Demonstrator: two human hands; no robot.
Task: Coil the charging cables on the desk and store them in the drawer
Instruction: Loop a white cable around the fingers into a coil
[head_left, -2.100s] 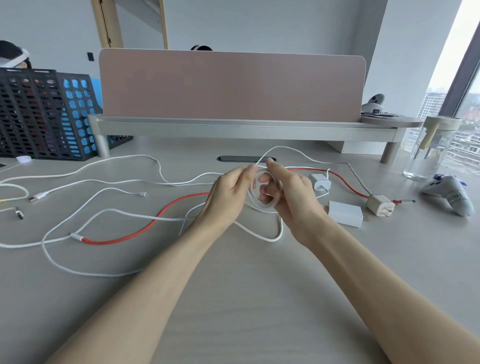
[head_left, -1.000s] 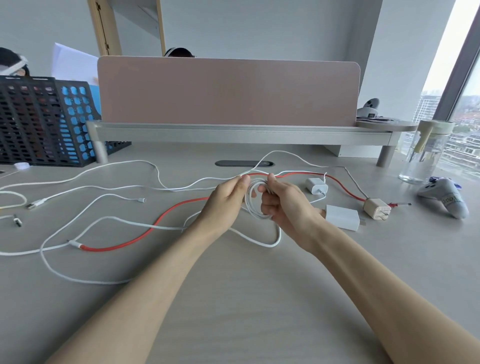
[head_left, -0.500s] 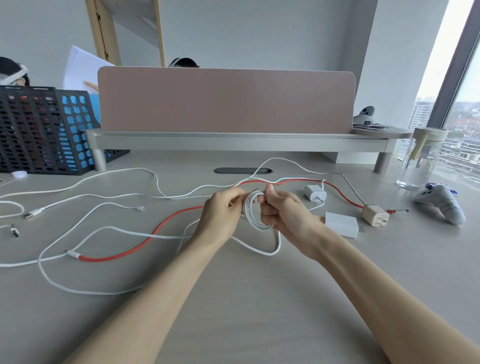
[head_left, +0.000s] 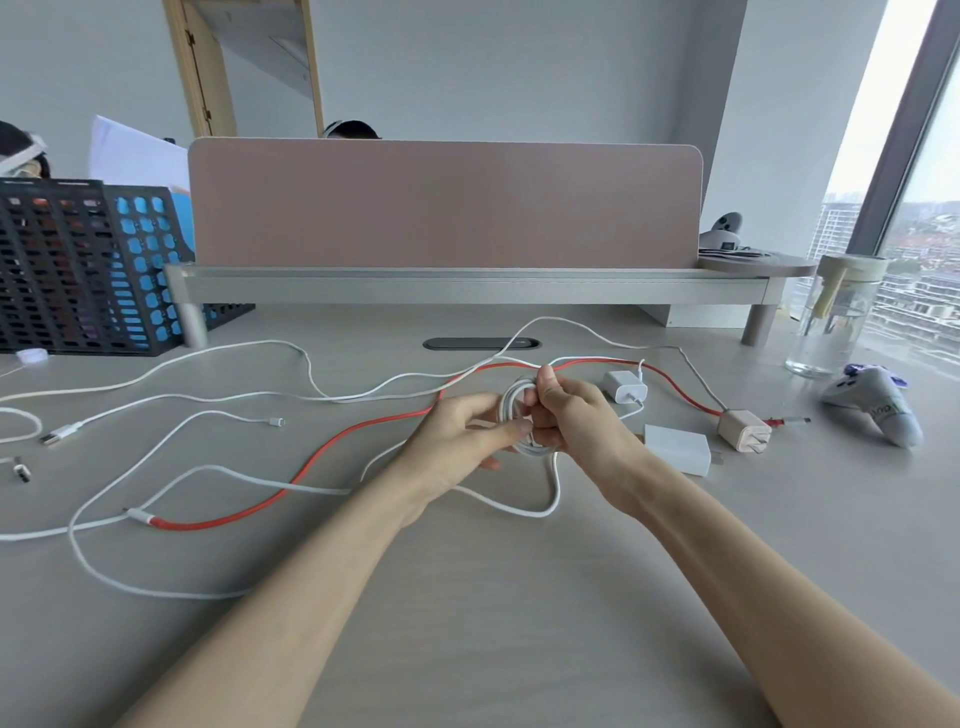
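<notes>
Small white coil (head_left: 508, 404) held just above the desk (head_left: 467, 623) near its middle, between both hands, loose tail dropping to the desktop and curving back under the wrists. Pinched at the top by the right hand (head_left: 576, 415) — thumb pressed over the loops, fingers curled behind them. Gripped from the other side by the left hand (head_left: 452, 436), fingertips closed on the lower strands. Both forearms bare, reaching in from the near edge and converging.

Just behind, a red cable (head_left: 197, 525) snaking leftward across the desk; further left, a white USB lead (head_left: 61, 432). To the right, three plugs lying apart: small white charger (head_left: 626, 387), flat white adapter (head_left: 675, 449), beige plug (head_left: 743, 430).

Clear jar (head_left: 836, 317) at far right — water inside, plus a pale strip leaning against the wall. Black mesh file rack (head_left: 78, 265) at far left, blue and reddish items showing through the holes.
</notes>
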